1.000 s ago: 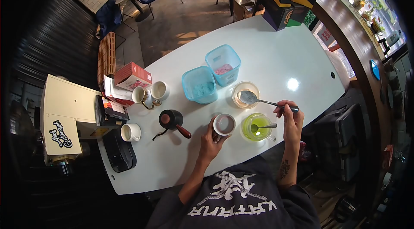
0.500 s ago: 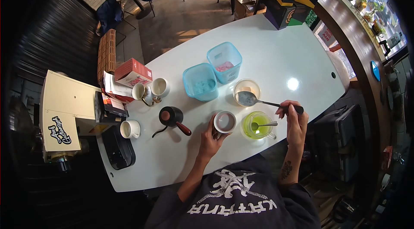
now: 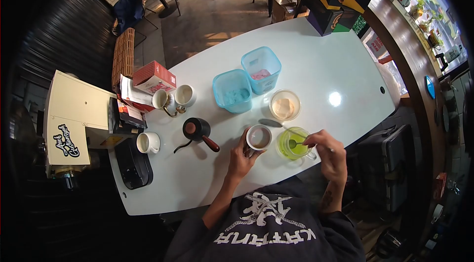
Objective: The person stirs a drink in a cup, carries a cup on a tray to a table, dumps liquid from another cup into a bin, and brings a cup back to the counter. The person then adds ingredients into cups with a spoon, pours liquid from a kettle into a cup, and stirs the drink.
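My left hand (image 3: pixel 241 158) is wrapped round a small cup (image 3: pixel 259 137) with brownish contents. My right hand (image 3: pixel 330 154) is closed over the clear glass mug (image 3: pixel 285 154) of green liquid, its fingers at the handle of the small spoon (image 3: pixel 295 143) standing in it. Behind the cup and mug lies the large spoon (image 3: pixel 270 122); its bowl shows, while most of its handle is hidden. Just beyond is a clear round tub (image 3: pixel 285 95) with pale cream-coloured contents.
Two blue containers (image 3: pixel 232 80) stand farther back, one holding pink material. To the left are a dark gooseneck kettle (image 3: pixel 196 128), white cups (image 3: pixel 148 142), a red box (image 3: pixel 154 77) and a cream machine (image 3: pixel 74 119). Black boxes (image 3: pixel 331 5) stand at the table's far right.
My right hand has let go of the large spoon, now behind the mug, and moved left and down to the small spoon. My left hand still holds the cup.
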Motion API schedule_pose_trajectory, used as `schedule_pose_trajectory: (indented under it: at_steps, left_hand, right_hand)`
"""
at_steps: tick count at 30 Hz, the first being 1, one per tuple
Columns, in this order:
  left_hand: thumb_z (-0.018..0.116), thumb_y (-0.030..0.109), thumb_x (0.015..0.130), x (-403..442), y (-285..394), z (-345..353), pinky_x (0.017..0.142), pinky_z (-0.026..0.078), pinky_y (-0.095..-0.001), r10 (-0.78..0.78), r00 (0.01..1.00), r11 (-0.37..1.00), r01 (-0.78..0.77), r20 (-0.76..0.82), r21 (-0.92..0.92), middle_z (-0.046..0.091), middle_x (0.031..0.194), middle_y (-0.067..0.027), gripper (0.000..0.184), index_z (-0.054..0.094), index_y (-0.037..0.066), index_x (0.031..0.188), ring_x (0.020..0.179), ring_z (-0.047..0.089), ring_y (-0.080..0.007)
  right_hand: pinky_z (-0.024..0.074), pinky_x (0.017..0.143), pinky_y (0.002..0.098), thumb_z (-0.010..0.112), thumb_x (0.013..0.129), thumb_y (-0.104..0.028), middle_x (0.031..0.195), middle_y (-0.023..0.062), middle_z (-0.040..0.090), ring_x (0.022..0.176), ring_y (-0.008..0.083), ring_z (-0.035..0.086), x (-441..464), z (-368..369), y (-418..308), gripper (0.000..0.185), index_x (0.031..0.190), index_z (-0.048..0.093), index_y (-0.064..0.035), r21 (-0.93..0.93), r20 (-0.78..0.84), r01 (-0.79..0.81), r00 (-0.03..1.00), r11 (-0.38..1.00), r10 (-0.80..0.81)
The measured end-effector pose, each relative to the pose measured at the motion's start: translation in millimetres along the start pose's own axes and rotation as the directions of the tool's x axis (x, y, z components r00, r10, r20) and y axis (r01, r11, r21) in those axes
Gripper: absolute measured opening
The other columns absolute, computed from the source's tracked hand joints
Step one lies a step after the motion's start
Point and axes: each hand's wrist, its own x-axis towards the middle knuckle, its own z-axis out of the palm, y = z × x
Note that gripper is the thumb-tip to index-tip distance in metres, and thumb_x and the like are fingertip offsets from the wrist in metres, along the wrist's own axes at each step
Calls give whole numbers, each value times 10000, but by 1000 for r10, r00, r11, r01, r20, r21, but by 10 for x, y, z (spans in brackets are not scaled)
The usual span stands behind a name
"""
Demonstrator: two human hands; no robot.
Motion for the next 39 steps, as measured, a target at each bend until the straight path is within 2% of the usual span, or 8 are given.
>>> schedule_pose_trajectory:
  at_steps: [5, 10, 12, 19, 22, 24, 30, 39]
  left_hand:
    - [883, 124, 795, 8, -88, 10, 722, 563, -274, 66, 998, 998, -66, -16, 20, 741, 1044, -116, 838, 446, 17, 1502, 875, 667, -73]
    - [907, 163, 768, -7, -122, -32, 651, 520, -265, -7, 1000, 996, 6, 11, 86, 713, 922, -91, 856, 471, 29, 1493, 692, 544, -70]
    - [909, 168, 764, 1, -102, -26, 599, 480, -262, 98, 995, 989, -96, -15, 113, 680, 872, -73, 854, 478, 37, 1490, 638, 459, -82]
    - [914, 175, 756, 21, -35, -43, 578, 461, -257, 74, 997, 992, -71, -19, 100, 651, 840, -75, 851, 491, 42, 1483, 604, 438, -100]
    - [905, 117, 754, 15, -2, -64, 833, 578, -350, -133, 989, 983, 124, 62, 136, 721, 1206, -162, 850, 466, 4, 1474, 1038, 715, -208]
    - [904, 106, 754, 21, -36, -40, 781, 579, -327, 52, 998, 993, -54, 21, 101, 731, 1178, -154, 850, 464, 1, 1473, 991, 710, -169]
    - [910, 181, 763, 13, 22, -75, 779, 596, -327, -157, 986, 984, 150, 63, 92, 748, 1132, -164, 852, 478, 4, 1476, 946, 746, -163]
    - [910, 165, 763, 26, 5, -50, 776, 593, -327, 5, 1000, 996, -6, 22, 90, 748, 1121, -170, 851, 475, -7, 1474, 945, 744, -158]
  right_hand:
    - [513, 735, 310, 477, 1014, 11, 931, 155, 694, 798, 195, 651, 41, -69, 171, 184, 1089, 622, 96, 20, -412, -19, 911, 1000, 25]
    - [506, 696, 287, 586, 960, 39, 911, 132, 710, 738, 164, 642, 65, -29, 278, 101, 1033, 654, 53, -112, -331, -104, 942, 988, 61]
    - [518, 684, 305, 673, 889, 74, 894, 116, 712, 722, 181, 664, 89, 26, 269, 131, 1009, 666, 21, -216, -254, -104, 966, 971, 47]
    - [538, 710, 327, 680, 905, 42, 855, 128, 712, 749, 213, 702, 206, 202, 282, 91, 993, 661, 33, -277, -272, -131, 961, 952, 53]
    - [542, 720, 326, 677, 913, 38, 841, 128, 721, 750, 208, 706, 239, 220, 368, 80, 991, 661, 40, -235, -299, -164, 950, 958, 89]
    - [531, 710, 300, 661, 936, 22, 822, 118, 712, 744, 173, 690, 250, 224, 416, 69, 996, 647, 52, -242, -296, -158, 952, 957, 82]
    - [504, 699, 258, 626, 996, -25, 814, 82, 695, 738, 107, 625, 241, 243, 555, 88, 998, 637, 62, -158, -318, -193, 939, 968, 135]
    - [477, 686, 231, 598, 1039, -88, 829, 70, 682, 742, 91, 596, 235, 270, 645, 159, 1008, 643, 61, 1, -374, -231, 902, 973, 215]
